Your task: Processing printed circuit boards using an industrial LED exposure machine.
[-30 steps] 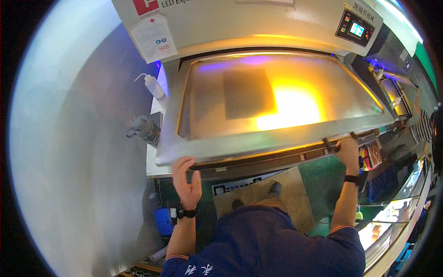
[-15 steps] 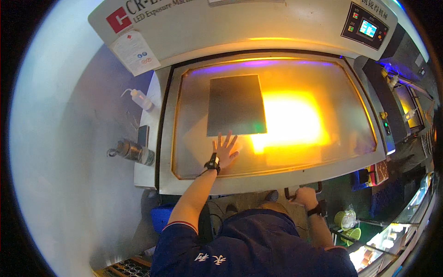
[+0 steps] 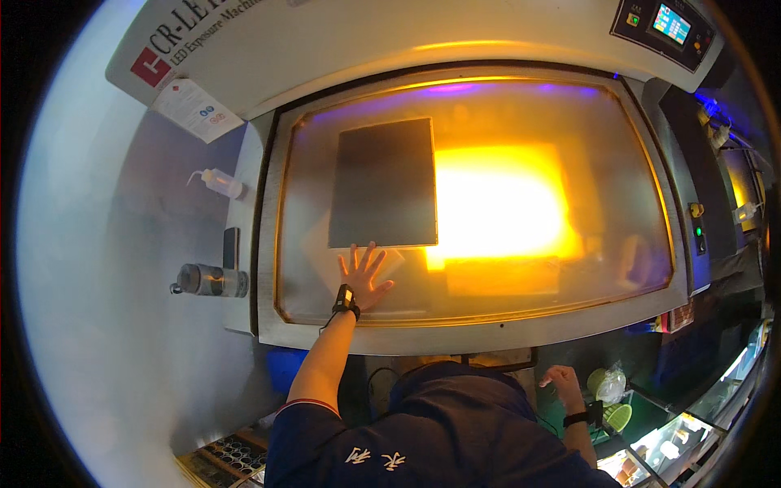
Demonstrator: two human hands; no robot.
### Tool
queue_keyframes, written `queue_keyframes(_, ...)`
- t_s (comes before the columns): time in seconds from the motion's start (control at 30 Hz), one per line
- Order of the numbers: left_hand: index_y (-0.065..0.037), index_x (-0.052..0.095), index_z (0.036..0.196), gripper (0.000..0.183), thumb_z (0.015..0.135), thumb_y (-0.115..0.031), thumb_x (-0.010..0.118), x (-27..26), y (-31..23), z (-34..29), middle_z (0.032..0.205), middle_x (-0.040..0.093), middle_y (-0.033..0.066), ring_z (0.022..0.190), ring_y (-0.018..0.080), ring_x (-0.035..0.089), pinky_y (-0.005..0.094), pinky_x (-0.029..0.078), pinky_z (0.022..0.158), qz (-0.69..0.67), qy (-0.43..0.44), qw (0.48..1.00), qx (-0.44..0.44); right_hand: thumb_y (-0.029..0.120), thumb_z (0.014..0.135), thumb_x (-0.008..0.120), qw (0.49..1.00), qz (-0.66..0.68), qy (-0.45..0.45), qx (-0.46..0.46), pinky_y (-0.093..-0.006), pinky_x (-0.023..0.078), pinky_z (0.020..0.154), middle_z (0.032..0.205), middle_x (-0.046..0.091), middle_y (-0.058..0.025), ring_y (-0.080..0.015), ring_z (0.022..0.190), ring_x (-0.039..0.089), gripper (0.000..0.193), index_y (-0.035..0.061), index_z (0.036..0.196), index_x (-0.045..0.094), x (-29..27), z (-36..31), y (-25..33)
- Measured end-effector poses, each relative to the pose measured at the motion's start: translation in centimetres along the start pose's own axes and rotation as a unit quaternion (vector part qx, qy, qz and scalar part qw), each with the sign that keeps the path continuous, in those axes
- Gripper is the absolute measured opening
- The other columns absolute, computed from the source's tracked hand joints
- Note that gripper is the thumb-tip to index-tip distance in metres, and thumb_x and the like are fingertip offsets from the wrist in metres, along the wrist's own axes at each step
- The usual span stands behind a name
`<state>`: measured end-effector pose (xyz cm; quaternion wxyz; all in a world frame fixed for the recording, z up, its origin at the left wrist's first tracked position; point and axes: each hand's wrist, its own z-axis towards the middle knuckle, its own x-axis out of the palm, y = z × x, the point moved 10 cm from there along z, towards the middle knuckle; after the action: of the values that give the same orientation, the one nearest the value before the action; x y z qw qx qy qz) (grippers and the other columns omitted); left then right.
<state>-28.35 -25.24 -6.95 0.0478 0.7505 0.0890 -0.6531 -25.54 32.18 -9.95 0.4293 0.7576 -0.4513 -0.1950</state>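
My left hand (image 3: 364,279) lies flat with fingers spread on the glossy, film-like work surface (image 3: 512,305) of an exposure machine. Its fingertips touch or nearly touch the lower edge of a dark rectangular panel (image 3: 384,183). Whether that panel is under the film or on it, I cannot tell. Right of the panel, a bright yellow glare (image 3: 500,203) hides the surface. Beyond the machine's front edge, my right hand (image 3: 565,385) hangs at my right side, fingers loosely bent and holding nothing visible.
On the left ledge are a white squeeze bottle (image 3: 220,183), a dark phone-like slab (image 3: 231,248) and a drinking bottle (image 3: 207,281). The machine's pale hood (image 3: 455,28) spans the back, with a control panel (image 3: 663,32). Green baskets (image 3: 616,415) stand at lower right.
My right hand has let go of the black handle at the machine's front and moved right. My left hand stays by the panel's lower edge; the view has shifted.
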Motion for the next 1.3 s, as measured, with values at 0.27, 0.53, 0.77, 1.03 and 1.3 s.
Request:
queue_keyframes(0.27, -0.028, 0.029, 0.154, 0.088, 0.082, -0.077, 0.045, 0.4, -0.5, 0.6, 0.164, 0.012, 0.0024, 0.15, 0.0385, 0.002, 0.0664, -0.001, 0.115, 0.022, 0.027, 0.999, -0.001, 0.026, 0.093, 0.056, 0.813, -0.498, -0.24, -0.182, -0.0475, 0.053, 0.08, 0.118, 0.065, -0.0188, -0.045, 0.096, 0.063, 0.033, 0.002, 0.116, 0.059, -9.1, 11.6, -7.5)
queue_keyframes(0.53, -0.025, 0.032, 0.153, 0.089, 0.081, -0.078, 0.043, 1.2, 0.3, -0.1, 0.163, 0.015, 0.0059, 0.149, 0.041, 0.003, 0.0681, 0.001, 0.114, 0.027, 0.016, 0.999, 0.007, 0.026, 0.091, 0.058, 0.785, -0.523, -0.331, -0.028, -0.0479, 0.052, 0.08, 0.117, 0.065, -0.0192, -0.0446, 0.096, 0.063, 0.035, 0.0021, 0.117, 0.059, -7.4, 18.6, -7.8)
queue_keyframes(0.77, -0.026, 0.031, 0.153, 0.09, 0.081, -0.078, 0.044, 2.2, 1.3, 0.3, 0.163, 0.016, 0.005, 0.148, 0.0427, 0.007, 0.0702, 0.005, 0.112, 0.039, 0.027, 0.999, 0.012, 0.026, 0.089, 0.059, 0.779, -0.517, -0.354, -0.017, -0.0482, 0.052, 0.08, 0.117, 0.065, -0.0195, -0.0443, 0.096, 0.063, 0.037, 0.0021, 0.117, 0.059, -5.1, 20.4, -8.0)
queue_keyframes(1.03, -0.029, 0.026, 0.155, 0.089, 0.082, -0.078, 0.043, 2.2, 0.7, 0.4, 0.164, 0.014, 0.0016, 0.149, 0.0412, 0.007, 0.0708, 0.005, 0.112, 0.036, -0.012, 0.999, 0.023, 0.026, 0.087, 0.061, 0.759, -0.502, -0.415, 0.008, -0.0485, 0.052, 0.08, 0.116, 0.065, -0.0199, -0.0439, 0.096, 0.063, 0.039, 0.0021, 0.117, 0.058, -2.4, 16.8, -7.6)
queue_keyframes(1.3, -0.026, 0.026, 0.155, 0.073, 0.093, -0.061, 0.043, 0.6, 1.2, -1.9, 0.164, 0.014, 0.0027, 0.149, 0.0381, 0.007, 0.0666, 0.006, 0.115, 0.031, -0.03, 0.996, 0.077, 0.026, 0.085, 0.063, 0.815, -0.413, -0.404, 0.053, -0.0489, 0.051, 0.08, 0.116, 0.065, -0.0202, -0.0435, 0.096, 0.063, 0.041, 0.0021, 0.118, 0.058, 9.9, 5.7, -13.4)
